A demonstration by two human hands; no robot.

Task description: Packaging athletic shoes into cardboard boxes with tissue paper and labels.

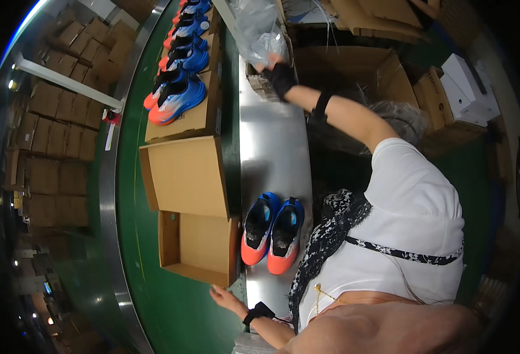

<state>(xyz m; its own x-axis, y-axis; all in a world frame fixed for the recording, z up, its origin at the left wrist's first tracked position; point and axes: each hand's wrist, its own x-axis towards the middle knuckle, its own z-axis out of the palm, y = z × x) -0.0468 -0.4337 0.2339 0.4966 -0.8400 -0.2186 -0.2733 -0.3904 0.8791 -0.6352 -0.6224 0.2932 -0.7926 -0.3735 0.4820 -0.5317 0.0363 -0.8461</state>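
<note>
My left hand (230, 300) is at the bottom, fingers stretched out beside the near corner of an open cardboard shoebox (204, 241). Nothing shows in its fingers. Whether it touches the box I cannot tell. The box stands with its lid (184, 177) tilted up at the far side; its inside is bare cardboard. My right hand (278, 74), with a black covering over the palm, reaches far up to a clear plastic bag (263, 35) in a small carton (263, 87). Its fingers are blurred. A pair of blue-and-coral sneakers (270, 233) sits side by side on a metal ledge (275, 135) next to the box.
On the green conveyor belt (145, 259), more sneakers (180, 97) stand in a row on closed shoeboxes (183, 128). A large open carton (360, 68) and crumpled plastic film (399, 121) lie at right. Stacked cartons (59, 135) line the left, beyond a metal rail (109, 218).
</note>
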